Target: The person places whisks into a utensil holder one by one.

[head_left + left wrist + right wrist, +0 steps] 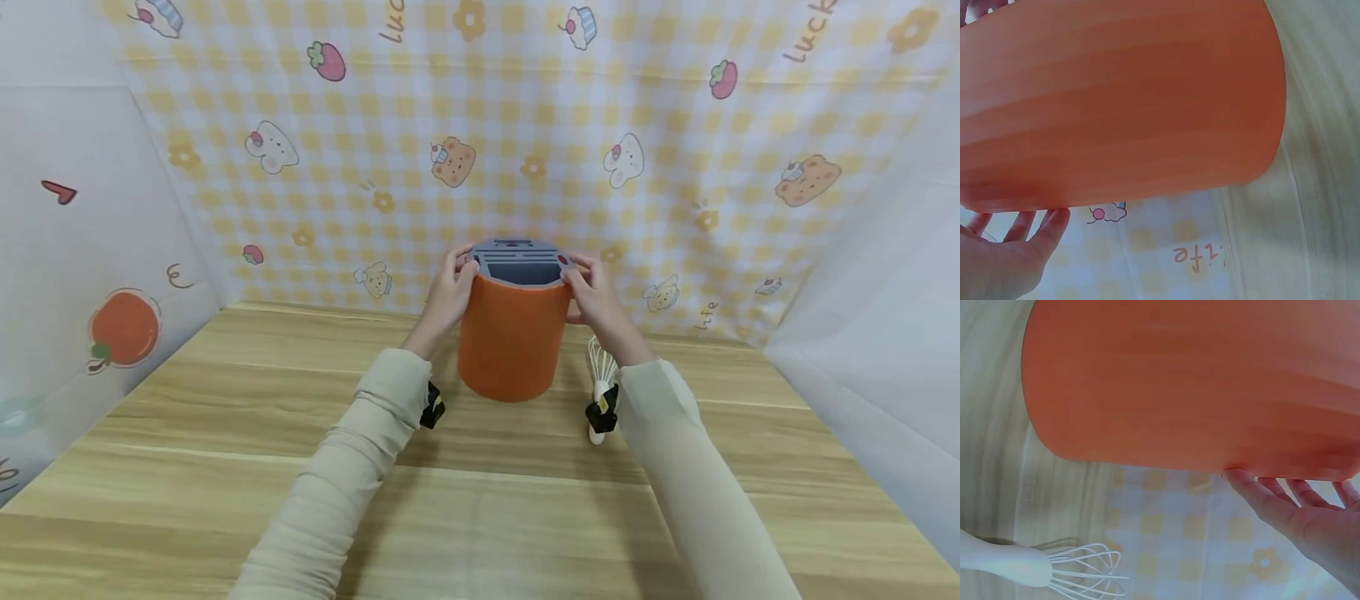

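Observation:
An orange cylindrical holder (513,342) with a grey slotted top (517,252) stands between both hands; a wide dark opening shows at the top's near side. My left hand (450,287) grips the upper left side, thumb at the rim. My right hand (592,292) grips the upper right side likewise. The left wrist view shows left fingers (1050,234) against the orange wall, and the right wrist view shows right fingers (1260,497) touching it. Whether the holder's base meets the table cannot be told. Its inside is mostly hidden.
A white whisk (600,379) lies on the wooden table (480,500) right of the holder, partly hidden by the right wrist's black camera mount (602,410). A yellow checked cloth (525,125) hangs behind the table, and white printed cloth (75,250) covers the left side.

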The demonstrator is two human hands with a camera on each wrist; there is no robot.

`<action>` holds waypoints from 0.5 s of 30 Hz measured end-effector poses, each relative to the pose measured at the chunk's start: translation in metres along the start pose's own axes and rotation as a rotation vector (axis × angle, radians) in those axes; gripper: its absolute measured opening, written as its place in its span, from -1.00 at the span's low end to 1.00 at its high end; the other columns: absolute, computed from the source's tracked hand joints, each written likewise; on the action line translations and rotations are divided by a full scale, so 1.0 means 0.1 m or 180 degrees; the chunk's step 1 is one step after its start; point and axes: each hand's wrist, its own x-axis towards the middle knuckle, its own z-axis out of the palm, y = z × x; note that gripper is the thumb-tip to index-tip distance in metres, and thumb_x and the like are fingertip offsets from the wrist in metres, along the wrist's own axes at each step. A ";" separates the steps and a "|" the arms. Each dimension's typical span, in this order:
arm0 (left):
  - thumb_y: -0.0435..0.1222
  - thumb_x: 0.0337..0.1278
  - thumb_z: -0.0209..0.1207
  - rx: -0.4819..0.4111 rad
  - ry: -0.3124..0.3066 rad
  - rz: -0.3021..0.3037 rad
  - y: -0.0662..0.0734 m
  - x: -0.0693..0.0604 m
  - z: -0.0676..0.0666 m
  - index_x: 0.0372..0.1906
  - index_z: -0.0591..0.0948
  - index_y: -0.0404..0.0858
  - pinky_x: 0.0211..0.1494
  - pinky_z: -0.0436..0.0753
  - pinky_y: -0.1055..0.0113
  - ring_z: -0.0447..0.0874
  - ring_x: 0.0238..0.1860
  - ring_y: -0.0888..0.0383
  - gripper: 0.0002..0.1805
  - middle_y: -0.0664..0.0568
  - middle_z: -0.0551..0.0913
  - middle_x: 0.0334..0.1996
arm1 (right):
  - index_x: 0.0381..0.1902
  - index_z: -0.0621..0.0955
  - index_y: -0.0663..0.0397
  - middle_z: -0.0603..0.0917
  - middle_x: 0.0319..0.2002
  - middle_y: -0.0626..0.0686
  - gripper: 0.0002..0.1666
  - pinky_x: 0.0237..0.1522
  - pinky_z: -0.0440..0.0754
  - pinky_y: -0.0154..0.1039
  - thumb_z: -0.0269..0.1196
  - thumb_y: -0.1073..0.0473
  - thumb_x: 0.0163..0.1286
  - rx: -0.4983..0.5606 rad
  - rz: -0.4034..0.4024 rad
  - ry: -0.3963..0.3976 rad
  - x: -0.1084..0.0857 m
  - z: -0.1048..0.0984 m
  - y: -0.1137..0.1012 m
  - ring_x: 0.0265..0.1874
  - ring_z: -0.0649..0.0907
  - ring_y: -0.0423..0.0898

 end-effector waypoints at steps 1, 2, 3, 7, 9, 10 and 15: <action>-0.11 0.35 -0.22 0.0004 0.0003 0.0004 0.00 -0.01 0.00 0.37 0.20 -0.18 0.23 0.38 0.08 0.38 0.14 -0.01 -0.46 -0.14 0.34 0.24 | 0.41 0.05 0.04 0.23 0.22 0.21 -0.37 0.03 0.48 0.18 -0.12 0.11 0.43 0.0009 -0.0017 0.0005 -0.01 0.00 0.00 0.05 0.40 0.03; -0.12 0.35 -0.22 0.0005 0.0007 0.0010 0.00 -0.03 0.00 0.37 0.20 -0.18 0.22 0.39 0.08 0.38 0.14 -0.01 -0.47 -0.15 0.34 0.24 | 0.40 0.05 0.05 0.24 0.18 0.20 -0.38 0.02 0.49 0.18 -0.11 0.11 0.43 0.0019 -0.0026 0.0008 -0.03 0.01 0.01 0.01 0.40 0.00; -0.12 0.35 -0.22 0.0015 0.0000 0.0019 0.00 -0.04 0.00 0.37 0.20 -0.18 0.22 0.39 0.07 0.37 0.14 -0.01 -0.46 -0.15 0.33 0.25 | 0.40 0.05 0.05 0.24 0.15 0.19 -0.38 0.01 0.50 0.18 -0.11 0.11 0.43 0.0013 -0.0031 0.0002 -0.04 0.01 0.01 -0.01 0.39 -0.03; -0.11 0.35 -0.22 0.0031 -0.0002 0.0065 0.00 -0.10 -0.02 0.37 0.20 -0.19 0.22 0.39 0.07 0.37 0.15 0.00 -0.46 -0.14 0.33 0.25 | 0.39 0.03 0.04 0.23 0.14 0.18 -0.39 0.01 0.51 0.15 -0.13 0.09 0.44 -0.0078 -0.0062 -0.0080 -0.11 0.01 0.02 0.00 0.39 -0.04; -0.11 0.35 -0.22 0.0062 0.0011 0.0104 0.00 -0.13 -0.03 0.36 0.20 -0.20 0.21 0.39 0.08 0.38 0.14 0.00 -0.46 -0.12 0.35 0.23 | 0.39 0.00 0.03 0.21 0.17 0.21 -0.38 0.03 0.50 0.15 -0.14 0.07 0.45 -0.0112 -0.0080 -0.0141 -0.14 0.00 0.02 0.05 0.38 0.00; -0.12 0.35 -0.22 0.0080 0.0025 0.0121 0.00 -0.15 -0.03 0.35 0.21 -0.19 0.20 0.40 0.08 0.40 0.14 0.01 -0.47 -0.12 0.36 0.21 | 0.39 0.00 0.03 0.20 0.19 0.22 -0.37 0.03 0.50 0.15 -0.14 0.06 0.45 -0.0126 -0.0088 -0.0161 -0.16 0.00 0.01 0.07 0.37 0.01; -0.13 0.33 -0.20 0.0162 0.0062 0.0220 0.03 -0.23 -0.06 0.32 0.25 -0.19 0.17 0.44 0.08 0.44 0.12 -0.01 -0.50 -0.13 0.39 0.17 | 0.40 -0.03 0.02 0.16 0.22 0.25 -0.36 0.03 0.49 0.17 -0.16 0.03 0.44 -0.0202 -0.0109 -0.0208 -0.24 0.01 0.00 0.15 0.33 0.06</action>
